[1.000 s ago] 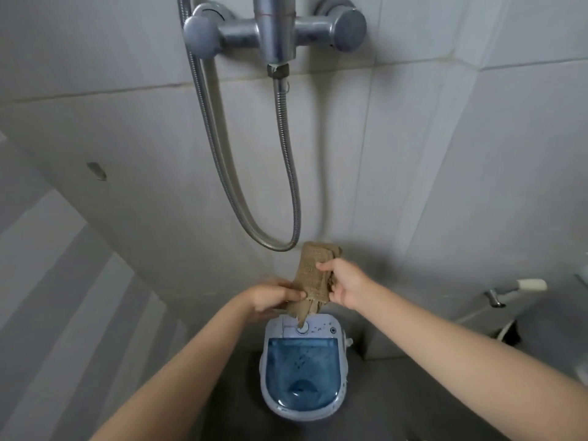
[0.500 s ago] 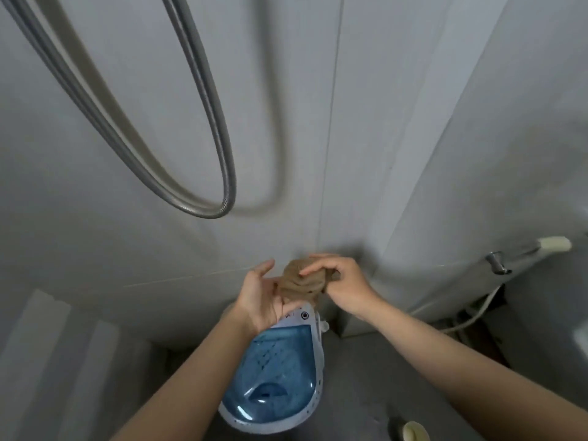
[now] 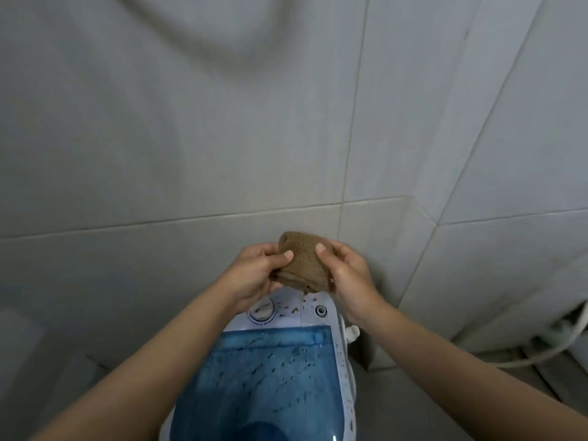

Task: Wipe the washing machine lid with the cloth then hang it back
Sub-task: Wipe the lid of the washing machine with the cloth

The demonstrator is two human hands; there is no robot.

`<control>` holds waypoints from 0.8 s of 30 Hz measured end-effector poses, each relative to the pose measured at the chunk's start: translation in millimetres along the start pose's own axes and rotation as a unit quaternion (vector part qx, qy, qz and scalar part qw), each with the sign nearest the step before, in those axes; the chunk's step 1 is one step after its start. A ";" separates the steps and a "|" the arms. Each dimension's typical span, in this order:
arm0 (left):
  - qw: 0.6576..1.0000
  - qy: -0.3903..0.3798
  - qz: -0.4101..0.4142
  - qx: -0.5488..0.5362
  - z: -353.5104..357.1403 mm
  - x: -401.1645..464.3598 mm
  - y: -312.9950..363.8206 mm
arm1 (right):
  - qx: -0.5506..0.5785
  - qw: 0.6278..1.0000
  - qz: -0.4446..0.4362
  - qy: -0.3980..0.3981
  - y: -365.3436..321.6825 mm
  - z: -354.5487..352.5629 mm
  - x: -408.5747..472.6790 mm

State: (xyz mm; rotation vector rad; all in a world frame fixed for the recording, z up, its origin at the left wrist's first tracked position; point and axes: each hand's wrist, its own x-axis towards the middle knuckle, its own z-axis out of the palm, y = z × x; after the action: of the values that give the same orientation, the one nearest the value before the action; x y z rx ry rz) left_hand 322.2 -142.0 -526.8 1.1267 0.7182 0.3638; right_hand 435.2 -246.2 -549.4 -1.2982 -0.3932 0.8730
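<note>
A brown woven cloth (image 3: 302,262) is bunched into a wad between both my hands, just above the back of the washing machine. My left hand (image 3: 254,275) grips its left side with the thumb on top. My right hand (image 3: 346,275) pinches its right side. Below them stands the small white washing machine with a translucent blue lid (image 3: 273,377), speckled with dark spots and droplets. Its white control panel (image 3: 286,311) carries a round dial and a small button; dark specks lie there too.
Grey tiled walls (image 3: 222,138) meet in a corner to the right. A white hose (image 3: 569,338) curves along the lower right near the floor. A blurred shadow of the shower hose crosses the upper wall.
The cloth went from hanging stretched between my hands to a compact wad. The view dropped down the wall; the shower mixer and hose left the frame and the washing machine looks larger.
</note>
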 end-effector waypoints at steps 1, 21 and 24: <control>1.000 -0.003 0.017 0.001 -2.0 1.7 -3.9 | 0.014 1.000 -0.014 -0.001 6.9 0.5 0.0; 0.874 0.134 0.207 0.419 -56.0 -123.2 -36.0 | -0.089 0.996 -0.023 0.000 15.9 52.7 -107.0; 0.829 0.124 0.177 0.516 -94.5 -145.9 -47.6 | -0.148 0.989 0.000 0.003 20.4 68.4 -101.9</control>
State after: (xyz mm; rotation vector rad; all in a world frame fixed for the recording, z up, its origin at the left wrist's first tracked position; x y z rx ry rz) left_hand 147.8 -184.0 -543.9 2.2989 0.9672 0.4474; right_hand 316.1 -276.1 -529.2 -1.5716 -0.5334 0.8319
